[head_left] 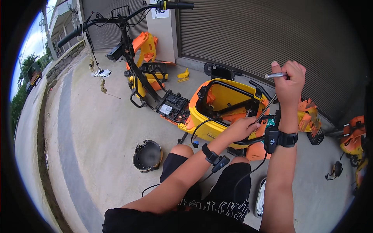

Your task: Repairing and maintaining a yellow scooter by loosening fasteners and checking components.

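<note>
My right hand point(289, 79), raised above the rear of a partly stripped yellow-and-orange electric scooter point(200, 128), is closed round the metal crossbar of a T-handle wrench point(268, 106). Its thin shaft slants down and left to my left hand point(245, 128). There the fingers of my left hand are closed about the shaft's lower end, beside the black frame tube behind the open body shell. What the wrench's tip sits on is hidden by the left hand. The scooter's bare handlebar point(125, 17) stands at the far left, and its floor section point(171, 106) shows exposed electrical parts.
A black round bucket-like container point(147, 156) stands on the concrete left of my knees. Orange and yellow panels point(147, 48) lean by the pillar; more body parts point(353, 136) lie at the right. A roller shutter point(252, 35) closes off the far side.
</note>
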A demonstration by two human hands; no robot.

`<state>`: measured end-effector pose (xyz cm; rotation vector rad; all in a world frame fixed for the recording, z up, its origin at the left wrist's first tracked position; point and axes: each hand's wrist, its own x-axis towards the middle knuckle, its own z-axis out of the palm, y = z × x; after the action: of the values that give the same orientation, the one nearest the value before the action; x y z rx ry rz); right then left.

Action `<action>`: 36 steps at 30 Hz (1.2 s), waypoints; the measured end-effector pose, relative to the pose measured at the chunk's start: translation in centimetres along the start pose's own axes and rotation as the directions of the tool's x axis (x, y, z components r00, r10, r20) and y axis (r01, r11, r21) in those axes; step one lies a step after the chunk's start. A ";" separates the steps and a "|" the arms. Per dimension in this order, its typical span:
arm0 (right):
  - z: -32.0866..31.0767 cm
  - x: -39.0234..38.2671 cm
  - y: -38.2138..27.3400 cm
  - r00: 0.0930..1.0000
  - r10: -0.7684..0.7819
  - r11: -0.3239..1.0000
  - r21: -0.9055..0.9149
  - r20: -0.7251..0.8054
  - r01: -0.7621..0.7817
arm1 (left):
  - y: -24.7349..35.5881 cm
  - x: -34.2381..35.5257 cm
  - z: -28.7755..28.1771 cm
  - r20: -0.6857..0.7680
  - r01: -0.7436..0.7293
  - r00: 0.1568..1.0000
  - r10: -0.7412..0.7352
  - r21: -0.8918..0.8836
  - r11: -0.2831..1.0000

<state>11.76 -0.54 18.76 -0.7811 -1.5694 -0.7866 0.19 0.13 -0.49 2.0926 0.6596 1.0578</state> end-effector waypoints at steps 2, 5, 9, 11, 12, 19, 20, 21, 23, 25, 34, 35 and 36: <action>-0.2 0.3 -0.4 0.998 0.010 0.999 -0.037 0.067 -0.007 | 0.4 -0.2 -0.3 0.036 0.021 0.999 -0.019 -0.063 0.998; -0.9 0.7 -0.7 0.980 0.002 0.997 -0.076 0.199 0.013 | 2.2 0.4 -1.5 -0.222 0.014 0.973 -0.066 -0.227 0.974; -2.5 1.1 -0.7 0.946 0.017 0.996 -0.091 0.325 0.013 | 7.4 3.9 -5.6 -0.505 -0.483 0.813 0.289 -0.310 0.819; -3.1 1.1 -0.5 0.911 0.097 0.995 -0.025 0.401 -0.095 | 10.8 6.2 -6.3 -0.484 -0.512 0.842 0.239 -0.575 0.638; -3.1 1.1 -0.4 0.908 0.096 0.995 -0.020 0.409 -0.096 | 12.0 7.1 -7.0 -0.469 -0.473 0.859 0.204 -0.579 0.664; -4.0 1.7 0.3 0.885 0.034 0.985 -0.164 0.464 0.047 | 14.8 9.1 -6.0 -0.551 -0.607 0.792 0.265 -0.760 0.233; -4.2 1.8 0.3 0.879 0.032 0.992 -0.120 0.476 0.029 | 14.8 9.2 -6.1 -0.535 -0.593 0.800 0.271 -0.771 0.230; -4.6 2.0 0.5 0.892 0.084 0.972 -0.233 0.444 0.024 | 14.6 9.1 -6.4 -0.478 -0.591 0.792 0.380 -0.754 0.285; -4.5 1.9 0.6 0.879 0.115 0.950 -0.310 0.463 0.039 | 14.6 9.3 -7.0 -0.348 -0.601 0.762 0.545 -0.694 0.396; -4.0 1.3 0.7 0.923 0.045 0.926 -0.363 0.382 0.105 | 14.6 9.5 -7.8 -0.255 -0.635 0.731 0.633 -0.592 0.496; -2.3 1.3 0.9 0.945 0.127 0.954 -0.299 0.302 -0.032 | 14.1 9.9 -7.9 -0.282 -0.760 0.603 0.747 -0.487 0.430; -2.4 1.3 0.8 0.954 0.202 0.979 -0.066 0.223 -0.192 | 14.2 9.9 -8.0 -0.246 -0.744 0.603 0.759 -0.517 0.423; -2.4 1.3 0.8 0.953 0.199 0.980 -0.065 0.228 -0.189 | 14.2 10.1 -8.2 -0.210 -0.729 0.596 0.775 -0.547 0.412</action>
<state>13.55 -2.07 20.35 -1.0736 -1.6565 -0.6013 0.59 0.96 18.77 1.8020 -0.7347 1.3996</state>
